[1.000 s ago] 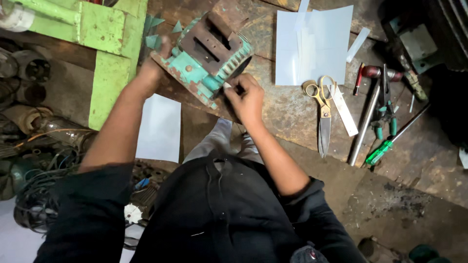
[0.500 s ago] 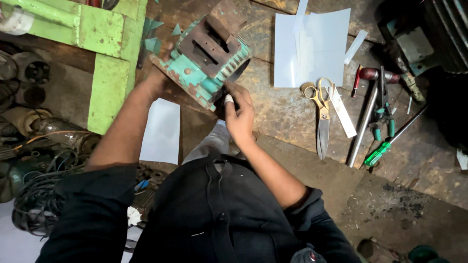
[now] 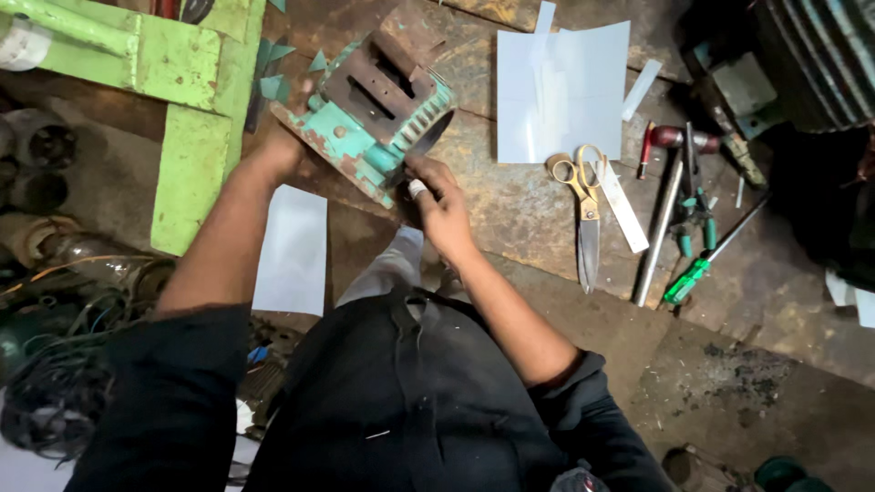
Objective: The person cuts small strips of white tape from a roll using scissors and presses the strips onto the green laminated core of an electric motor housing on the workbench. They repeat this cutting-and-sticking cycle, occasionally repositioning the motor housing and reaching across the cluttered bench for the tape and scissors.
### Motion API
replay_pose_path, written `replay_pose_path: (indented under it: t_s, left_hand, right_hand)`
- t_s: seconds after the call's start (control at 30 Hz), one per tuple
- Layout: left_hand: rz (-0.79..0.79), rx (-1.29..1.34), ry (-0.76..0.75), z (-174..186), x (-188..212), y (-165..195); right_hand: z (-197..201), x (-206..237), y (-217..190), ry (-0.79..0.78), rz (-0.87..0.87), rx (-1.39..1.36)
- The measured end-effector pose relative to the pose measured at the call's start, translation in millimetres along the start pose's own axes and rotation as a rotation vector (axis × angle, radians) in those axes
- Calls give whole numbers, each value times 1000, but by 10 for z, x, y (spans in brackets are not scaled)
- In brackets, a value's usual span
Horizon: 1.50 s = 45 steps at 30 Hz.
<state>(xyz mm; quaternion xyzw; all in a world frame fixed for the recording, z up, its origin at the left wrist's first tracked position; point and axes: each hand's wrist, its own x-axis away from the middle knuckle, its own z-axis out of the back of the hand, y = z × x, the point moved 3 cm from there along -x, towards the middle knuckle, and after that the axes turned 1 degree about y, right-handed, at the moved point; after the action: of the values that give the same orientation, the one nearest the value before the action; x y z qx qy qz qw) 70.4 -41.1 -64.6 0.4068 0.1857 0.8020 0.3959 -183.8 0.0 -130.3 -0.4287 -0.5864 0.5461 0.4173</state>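
The teal motor housing (image 3: 369, 118) lies tipped on the worn wooden bench, its open finned end facing the right hand (image 3: 437, 200) and its rusty flat base turned up. The left hand (image 3: 283, 150) grips the housing's far lower edge and steadies it, though its fingers are mostly hidden. The right hand is closed at the rim of the opening, fingertips pinching something pale; what it is cannot be told. Judging by this, work at the opening is under way, not finished. To the right of that hand lie a white sheet (image 3: 561, 91), yellow-handled scissors (image 3: 583, 205) and green-handled tools (image 3: 693, 228), all untouched.
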Motion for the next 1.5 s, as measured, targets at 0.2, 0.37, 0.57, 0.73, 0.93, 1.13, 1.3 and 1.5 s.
replay_pose_path:
  t_s: [0.2, 0.37, 0.57, 0.73, 0.93, 1.13, 1.3, 1.5]
  left_hand:
    - [-454, 217, 159, -369, 19, -291]
    - [-545, -61, 383, -507, 111, -418]
    - [-343, -156, 452, -502, 434, -51]
    - [-220, -312, 377, -192, 202, 568]
    - [-440, -615, 301, 240, -530, 1409]
    - [-791, -882, 527, 128, -241, 1523]
    - [-1272, -748, 218, 430, 299, 1112]
    - [-1433, -1275, 350, 541, 109, 1100]
  right_hand:
    - [622, 205, -443, 92, 179, 558]
    - [1193, 71, -488, 297, 273, 1221]
    - [1207, -42, -352, 141, 313, 1533]
    - [961, 305, -333, 44, 359, 1520]
    - [813, 783, -409, 36, 270, 1323]
    - [834, 972, -446, 99, 267, 1208]
    - [916, 1023, -377, 88, 276, 1132]
    - [878, 1094, -291, -5, 290, 1140]
